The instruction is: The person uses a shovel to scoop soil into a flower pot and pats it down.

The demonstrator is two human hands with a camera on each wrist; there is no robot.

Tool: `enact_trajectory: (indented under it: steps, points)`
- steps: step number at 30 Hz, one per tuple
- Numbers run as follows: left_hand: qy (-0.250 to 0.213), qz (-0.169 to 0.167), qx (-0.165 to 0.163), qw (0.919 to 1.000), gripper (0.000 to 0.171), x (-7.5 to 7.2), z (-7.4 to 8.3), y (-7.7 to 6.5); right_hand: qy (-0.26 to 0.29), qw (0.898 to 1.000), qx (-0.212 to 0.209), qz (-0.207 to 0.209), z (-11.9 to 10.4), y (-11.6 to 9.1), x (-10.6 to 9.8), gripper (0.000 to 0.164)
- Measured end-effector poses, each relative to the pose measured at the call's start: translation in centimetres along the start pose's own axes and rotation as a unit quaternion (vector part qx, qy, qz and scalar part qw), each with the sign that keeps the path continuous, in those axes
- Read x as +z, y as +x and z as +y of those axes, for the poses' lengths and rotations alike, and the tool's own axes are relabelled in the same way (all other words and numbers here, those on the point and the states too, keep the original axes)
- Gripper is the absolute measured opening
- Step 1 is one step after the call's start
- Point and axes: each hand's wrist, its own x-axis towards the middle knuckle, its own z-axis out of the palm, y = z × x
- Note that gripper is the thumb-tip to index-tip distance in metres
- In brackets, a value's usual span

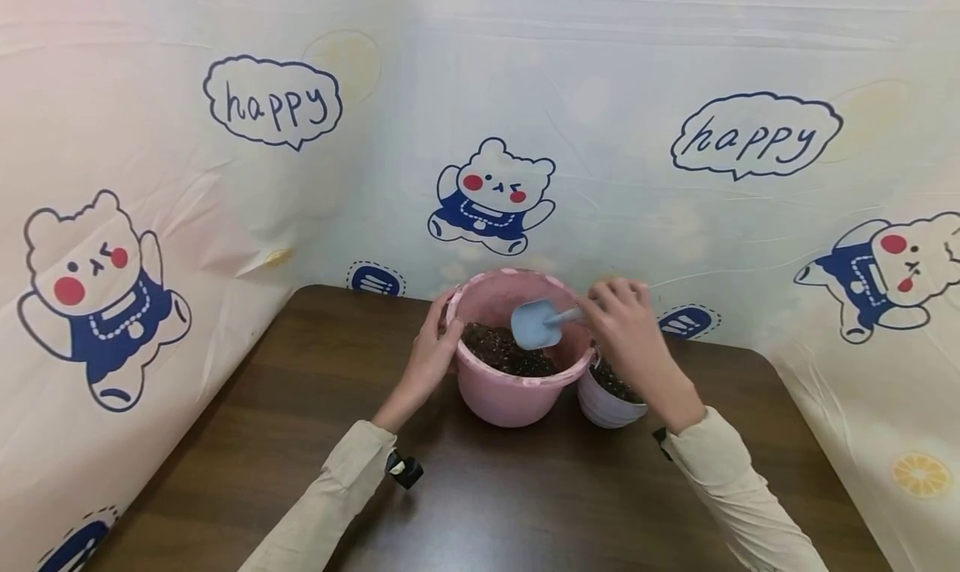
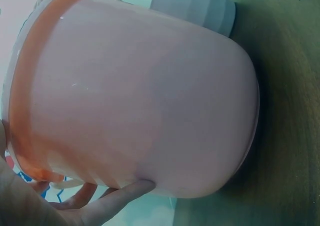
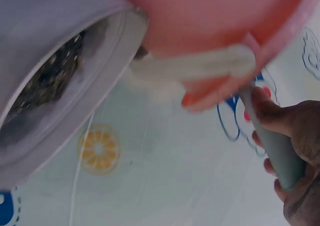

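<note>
A pink bucket (image 1: 510, 401) stands upright on the table, with dark soil (image 1: 498, 351) inside. My left hand (image 1: 431, 347) grips its left rim, and in the left wrist view its fingers (image 2: 120, 198) lie against the outer wall. Held by its handle in my right hand (image 1: 630, 338), a small light-blue trowel (image 1: 536, 325) hangs over the bucket's opening. The right wrist view shows fingers and thumb wrapped around the grey-blue handle (image 3: 277, 151). Just right of the bucket is a whitish ribbed pot (image 1: 611, 407) with soil in it, partly hidden behind my right hand.
The dark wooden table (image 1: 480, 505) extends in front of the bucket and pot. A printed cloth (image 1: 600, 205) with cartoon bears hangs close behind and along both sides. A pale bucket handle (image 3: 200, 63) hangs near the pot in the right wrist view.
</note>
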Motion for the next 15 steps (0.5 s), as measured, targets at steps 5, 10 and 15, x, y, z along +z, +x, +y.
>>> enact_trajectory:
  steps: [5, 10, 15]
  points:
    - [0.002, 0.001, 0.000, 1.0000, 0.062, 0.0, 0.0, 0.0, -0.064, 0.995, -0.013, -0.076, -1.2, 1.7, 1.8, 0.016]
    - [0.004, -0.003, -0.004, 1.0000, 0.062, 0.0, -0.1, -0.1, -0.119, 0.976, -0.012, -0.181, -2.1, 3.0, 3.3, 0.015]
    - [0.001, -0.005, -0.006, 1.0000, 0.062, -0.1, 0.0, -0.1, -0.132, 0.954, 0.004, -0.270, -2.8, 4.0, 3.8, 0.009]
